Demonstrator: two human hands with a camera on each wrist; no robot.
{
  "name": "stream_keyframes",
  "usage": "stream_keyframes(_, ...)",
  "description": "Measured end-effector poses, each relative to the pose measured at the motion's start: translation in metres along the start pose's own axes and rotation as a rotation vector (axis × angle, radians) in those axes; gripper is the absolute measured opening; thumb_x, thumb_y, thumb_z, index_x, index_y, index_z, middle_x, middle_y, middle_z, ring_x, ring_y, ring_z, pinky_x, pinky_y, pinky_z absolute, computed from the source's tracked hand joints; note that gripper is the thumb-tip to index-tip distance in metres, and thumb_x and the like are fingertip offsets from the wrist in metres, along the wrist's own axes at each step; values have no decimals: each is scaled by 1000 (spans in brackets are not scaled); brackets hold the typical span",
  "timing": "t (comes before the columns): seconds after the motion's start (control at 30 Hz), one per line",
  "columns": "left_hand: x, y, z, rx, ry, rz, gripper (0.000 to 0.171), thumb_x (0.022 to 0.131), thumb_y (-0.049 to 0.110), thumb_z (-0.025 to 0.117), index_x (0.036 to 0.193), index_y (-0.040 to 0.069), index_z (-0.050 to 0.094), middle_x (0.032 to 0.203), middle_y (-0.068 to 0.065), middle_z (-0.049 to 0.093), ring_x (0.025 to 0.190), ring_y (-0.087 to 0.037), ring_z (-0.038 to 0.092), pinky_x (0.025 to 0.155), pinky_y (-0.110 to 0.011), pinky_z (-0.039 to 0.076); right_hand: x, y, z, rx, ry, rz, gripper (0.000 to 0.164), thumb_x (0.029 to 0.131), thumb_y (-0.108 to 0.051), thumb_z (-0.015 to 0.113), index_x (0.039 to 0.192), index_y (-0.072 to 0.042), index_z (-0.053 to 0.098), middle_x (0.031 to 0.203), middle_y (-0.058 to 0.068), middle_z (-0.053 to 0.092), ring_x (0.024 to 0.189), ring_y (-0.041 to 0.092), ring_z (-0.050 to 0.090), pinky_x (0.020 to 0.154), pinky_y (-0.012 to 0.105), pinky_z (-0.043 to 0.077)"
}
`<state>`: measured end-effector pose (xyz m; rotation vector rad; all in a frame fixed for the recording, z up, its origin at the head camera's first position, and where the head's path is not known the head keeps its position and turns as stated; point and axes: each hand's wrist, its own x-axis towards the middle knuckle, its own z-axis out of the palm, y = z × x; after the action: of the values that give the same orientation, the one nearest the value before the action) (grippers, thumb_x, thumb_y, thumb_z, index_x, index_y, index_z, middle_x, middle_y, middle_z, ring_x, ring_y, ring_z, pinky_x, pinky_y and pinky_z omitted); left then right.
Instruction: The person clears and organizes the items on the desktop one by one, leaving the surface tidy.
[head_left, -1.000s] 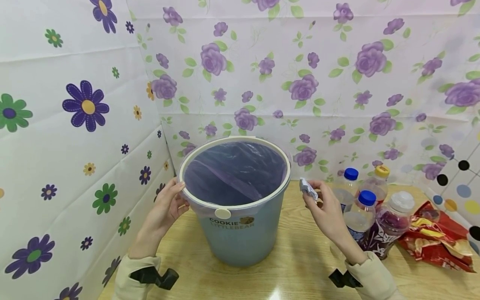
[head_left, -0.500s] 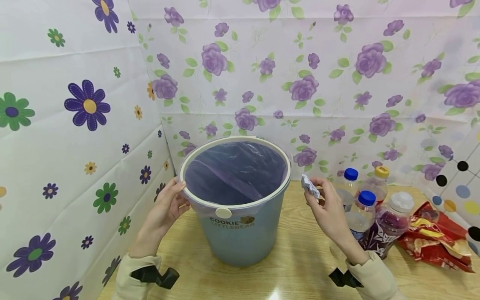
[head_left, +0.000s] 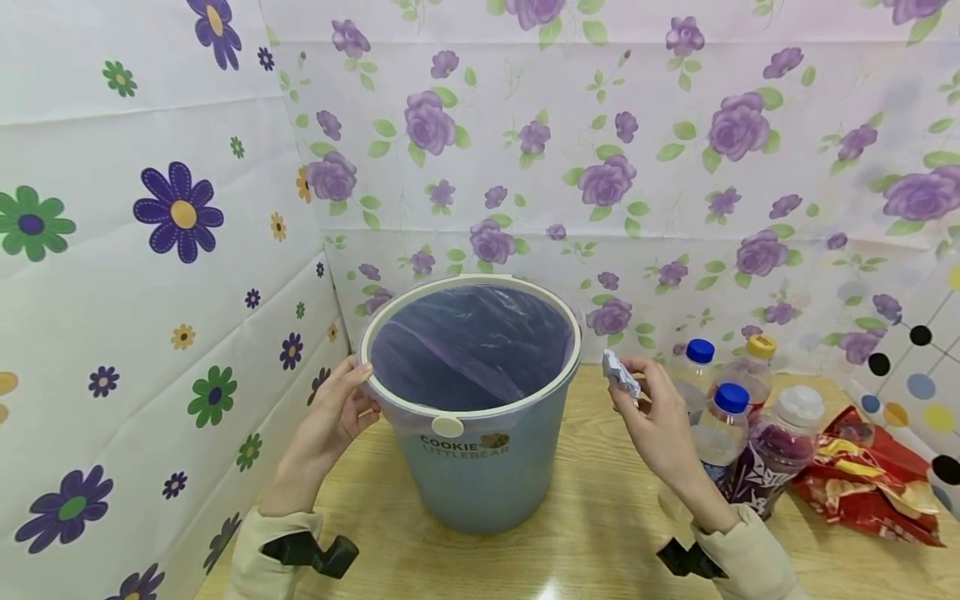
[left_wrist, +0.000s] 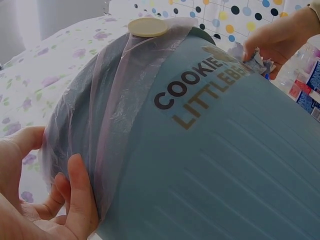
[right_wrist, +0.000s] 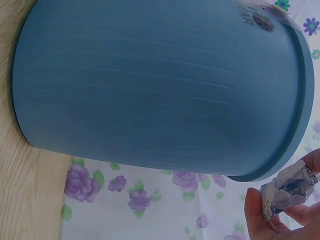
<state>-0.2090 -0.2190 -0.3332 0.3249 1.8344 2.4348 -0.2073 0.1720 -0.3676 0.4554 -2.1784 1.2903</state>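
A blue trash bin (head_left: 487,475) with a cream rim and a thin purple liner bag (head_left: 450,350) stands upright on the table. My left hand (head_left: 333,421) holds the bin at its left rim, thumb on the rim and fingers against the outer wall below; the left wrist view shows these fingers (left_wrist: 80,195) on the overhanging liner. To the right of the bin, my right hand (head_left: 654,421) pinches a crumpled piece of paper (head_left: 621,374) between thumb and fingers, apart from the rim. Printed marks show on the paper (right_wrist: 287,190) in the right wrist view.
Several plastic bottles stand close to the right of my right hand, including a blue-capped bottle (head_left: 723,429) and a purple drink bottle (head_left: 780,450). A red snack bag (head_left: 870,479) lies at the far right. Flowered cloth walls (head_left: 525,167) border the wooden table (head_left: 592,517) behind and left.
My right hand has shifted slightly to the right with the crumpled paper, away from the bin. My left hand and the bin stay in place.
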Motion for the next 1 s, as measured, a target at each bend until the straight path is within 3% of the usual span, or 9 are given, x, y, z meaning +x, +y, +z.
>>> stream_keyframes(0.37,0,0,0,-5,-5,-1,12,100,21,44,108,19,53,73,10,58,67,-3,55,62,-16,49,1,-7,2,30,21,-22,26,96,-4,55,122,-3,53,113,12,55,90,-10,57,68,10,49)
stream_keyframes(0.77,1,1,1,5,3,-8,10,100,21,44,106,19,53,73,10,57,66,-3,54,62,-16,48,5,-13,0,-45,76,-84,27,95,-5,57,121,-2,55,111,12,56,97,-5,56,69,6,45)
stream_keyframes(1.0,1,0,0,5,-4,-3,10,100,21,44,106,19,52,73,10,57,67,-3,54,61,-16,48,7,-19,-1,-74,93,-113,27,94,-4,57,121,-5,57,110,11,56,92,-2,53,66,8,44)
